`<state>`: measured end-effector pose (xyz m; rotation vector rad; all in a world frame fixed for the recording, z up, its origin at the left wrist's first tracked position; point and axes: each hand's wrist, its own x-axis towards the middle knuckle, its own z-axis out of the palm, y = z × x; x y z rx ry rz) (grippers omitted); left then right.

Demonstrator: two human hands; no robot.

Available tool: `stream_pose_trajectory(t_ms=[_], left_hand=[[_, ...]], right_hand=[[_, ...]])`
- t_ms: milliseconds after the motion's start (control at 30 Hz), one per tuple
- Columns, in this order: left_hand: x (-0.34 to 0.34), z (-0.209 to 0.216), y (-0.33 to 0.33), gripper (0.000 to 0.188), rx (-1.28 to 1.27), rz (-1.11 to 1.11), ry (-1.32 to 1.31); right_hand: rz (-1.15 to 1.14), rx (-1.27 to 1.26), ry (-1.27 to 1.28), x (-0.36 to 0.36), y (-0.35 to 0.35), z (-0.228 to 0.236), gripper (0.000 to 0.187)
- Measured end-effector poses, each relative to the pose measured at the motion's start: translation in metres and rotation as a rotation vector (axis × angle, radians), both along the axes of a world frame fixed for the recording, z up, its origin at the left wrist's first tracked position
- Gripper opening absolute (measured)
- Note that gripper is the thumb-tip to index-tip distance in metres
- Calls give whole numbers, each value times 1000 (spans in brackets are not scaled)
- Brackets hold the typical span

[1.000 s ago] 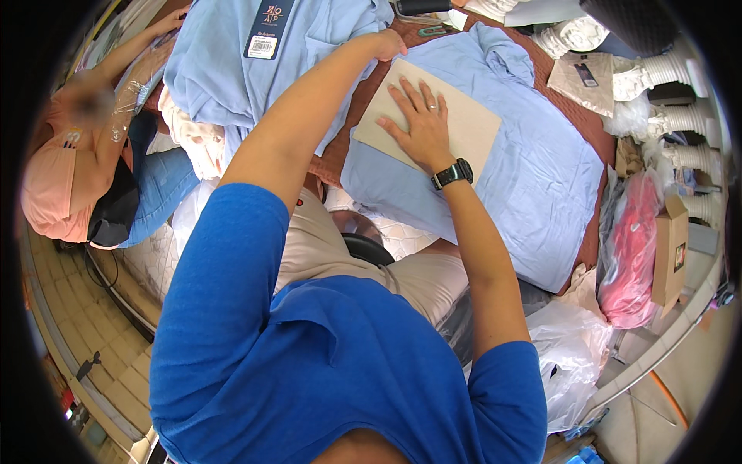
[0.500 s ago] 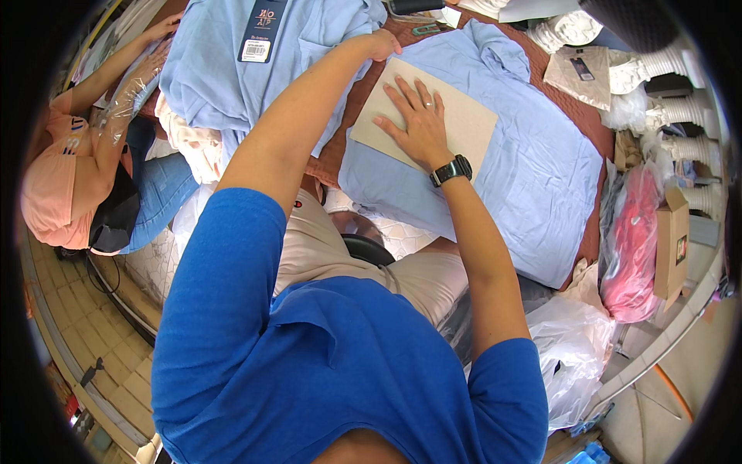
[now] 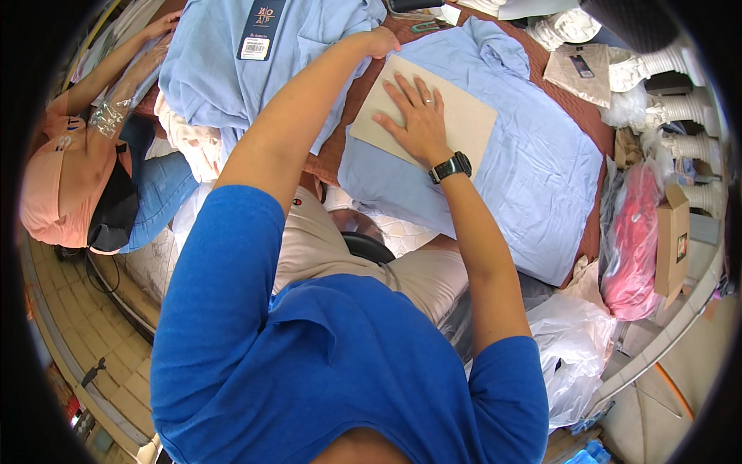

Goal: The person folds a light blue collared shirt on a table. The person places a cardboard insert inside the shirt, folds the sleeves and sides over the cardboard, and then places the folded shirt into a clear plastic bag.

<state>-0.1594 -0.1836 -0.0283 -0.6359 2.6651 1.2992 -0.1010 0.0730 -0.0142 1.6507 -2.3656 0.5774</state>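
Upper centre, little shift: card [image 3: 464, 120] stayed on shirt [image 3: 537, 174] under right hand [image 3: 421, 124], fingers wide; left hand [image 3: 382, 42] near shirt, hold unclear.

Sheet of card [image 3: 469, 116] — beige, plain, rectangular, straight-edged — lying flat, set at slant, middle partly hidden. Rests on left part of light-blue garment [image 3: 533, 174]. Garment spread out, lightly creased across right part, bunched into raised folds at upper edge — lying on brown cloth [image 3: 590, 125].
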Motion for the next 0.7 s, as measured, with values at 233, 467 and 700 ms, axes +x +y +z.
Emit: stream_pose_trajectory(t_ms=[233, 467, 700], left_hand=[[-3, 3, -1, 23, 28, -68, -45], [-5, -7, -7, 32, -86, -148, 46], [-13, -14, -1, 24, -20, -99, 67]], right_hand=[[-2, 2, -8, 0, 1, -2, 69], [-8, -21, -19, 2, 3, -2, 68], [-22, -32, -15, -1, 6, -5, 67]])
